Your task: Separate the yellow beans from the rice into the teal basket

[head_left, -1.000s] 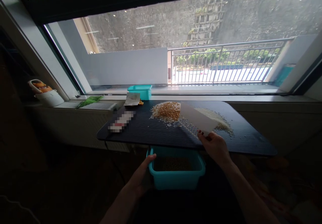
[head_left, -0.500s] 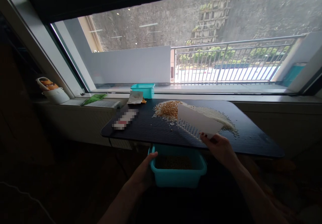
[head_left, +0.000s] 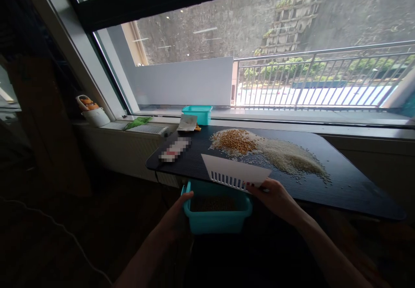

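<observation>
My right hand (head_left: 275, 198) grips a white slotted scraper (head_left: 235, 173) at the near edge of the black table (head_left: 350, 180), its slotted edge hanging over a teal bin (head_left: 216, 219). My left hand (head_left: 177, 221) is closed on the bin's left rim and holds it just under the table edge. The bin has brownish grains in it. On the table lie a pile of yellow kernels (head_left: 234, 140) and, to its right, a wide heap of white rice (head_left: 287, 157).
A second teal bin (head_left: 197, 112) stands on the window sill, with a small bag (head_left: 187, 124) beside it. A blurred packet (head_left: 175, 149) lies at the table's left. A white pot (head_left: 94, 115) sits far left on the sill. The floor below is dark.
My right hand has drawn the scraper from the piles back to the near table edge, above the bin. The camera view has swung left; the left hand keeps its hold on the bin.
</observation>
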`<state>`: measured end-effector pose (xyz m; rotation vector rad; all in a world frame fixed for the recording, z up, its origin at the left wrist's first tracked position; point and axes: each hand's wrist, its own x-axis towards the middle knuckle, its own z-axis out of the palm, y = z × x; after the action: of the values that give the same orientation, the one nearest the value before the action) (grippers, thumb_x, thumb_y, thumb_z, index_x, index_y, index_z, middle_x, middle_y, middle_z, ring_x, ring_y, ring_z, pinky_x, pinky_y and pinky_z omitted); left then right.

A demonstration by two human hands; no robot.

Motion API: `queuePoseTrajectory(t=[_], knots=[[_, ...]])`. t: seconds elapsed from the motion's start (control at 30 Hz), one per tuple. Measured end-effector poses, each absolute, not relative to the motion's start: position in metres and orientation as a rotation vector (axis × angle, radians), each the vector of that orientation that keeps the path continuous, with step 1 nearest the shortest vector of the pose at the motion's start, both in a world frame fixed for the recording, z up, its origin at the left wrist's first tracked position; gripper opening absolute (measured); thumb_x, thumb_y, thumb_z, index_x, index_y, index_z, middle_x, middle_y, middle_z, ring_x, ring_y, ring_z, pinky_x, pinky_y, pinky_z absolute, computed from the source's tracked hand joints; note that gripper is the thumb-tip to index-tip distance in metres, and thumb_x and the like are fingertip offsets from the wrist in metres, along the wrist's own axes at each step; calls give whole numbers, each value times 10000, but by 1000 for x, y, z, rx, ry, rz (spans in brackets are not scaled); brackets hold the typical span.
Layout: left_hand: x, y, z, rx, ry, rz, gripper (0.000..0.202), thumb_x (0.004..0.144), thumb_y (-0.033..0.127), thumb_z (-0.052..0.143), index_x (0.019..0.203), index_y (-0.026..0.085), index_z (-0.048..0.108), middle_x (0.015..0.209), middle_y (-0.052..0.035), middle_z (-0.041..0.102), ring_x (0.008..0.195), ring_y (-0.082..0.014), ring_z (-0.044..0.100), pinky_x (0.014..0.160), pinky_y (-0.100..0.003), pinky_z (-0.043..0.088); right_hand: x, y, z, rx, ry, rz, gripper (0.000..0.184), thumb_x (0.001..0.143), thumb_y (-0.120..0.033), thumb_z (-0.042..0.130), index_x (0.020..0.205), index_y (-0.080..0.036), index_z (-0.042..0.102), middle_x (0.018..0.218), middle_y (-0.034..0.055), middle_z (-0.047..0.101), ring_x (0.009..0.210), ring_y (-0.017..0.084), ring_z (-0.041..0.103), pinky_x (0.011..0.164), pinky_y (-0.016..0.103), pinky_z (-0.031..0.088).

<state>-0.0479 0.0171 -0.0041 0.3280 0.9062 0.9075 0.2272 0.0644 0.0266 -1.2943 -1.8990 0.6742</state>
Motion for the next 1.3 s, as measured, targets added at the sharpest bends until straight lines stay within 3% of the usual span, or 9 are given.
queuePoseTrajectory(t=[0.2, 0.53, 1.0, 1.3], knots=[[-53, 16, -4, 310, 906, 909, 624, 742, 399, 597, 1286, 148, 422, 1070, -101, 646, 993, -257, 607, 836, -346, 468, 181, 80, 26, -1450, -1700, 522, 333, 739, -455, 521, 752, -169, 691, 628, 31, 661, 595, 189, 592, 507, 246, 401], [-60, 16, -7, 291, 991, 919, 614, 713, 416, 623, 1259, 190, 459, 1054, -90, 644, 894, -237, 640, 772, -345, 495, 148, 86, 25, -1748, -1748, 109, 309, 796, -370, 454, 666, -174, 655, 663, 54, 648, 591, 141, 554, 490, 244, 240], [-27, 15, 2, 333, 949, 867, 641, 733, 387, 611, 1294, 158, 403, 1028, -103, 652, 923, -246, 633, 787, -339, 490, 262, 66, 35, -2226, -1473, -102, 409, 812, -415, 410, 751, -128, 696, 669, 142, 668, 654, 235, 607, 534, 285, 292], [-9, 20, -9, 309, 930, 759, 606, 721, 463, 593, 1244, 192, 451, 988, -87, 657, 917, -255, 628, 795, -360, 477, 256, 63, 31, -2027, -1508, -53, 394, 810, -419, 418, 656, -161, 673, 645, 100, 670, 643, 197, 604, 516, 249, 295]])
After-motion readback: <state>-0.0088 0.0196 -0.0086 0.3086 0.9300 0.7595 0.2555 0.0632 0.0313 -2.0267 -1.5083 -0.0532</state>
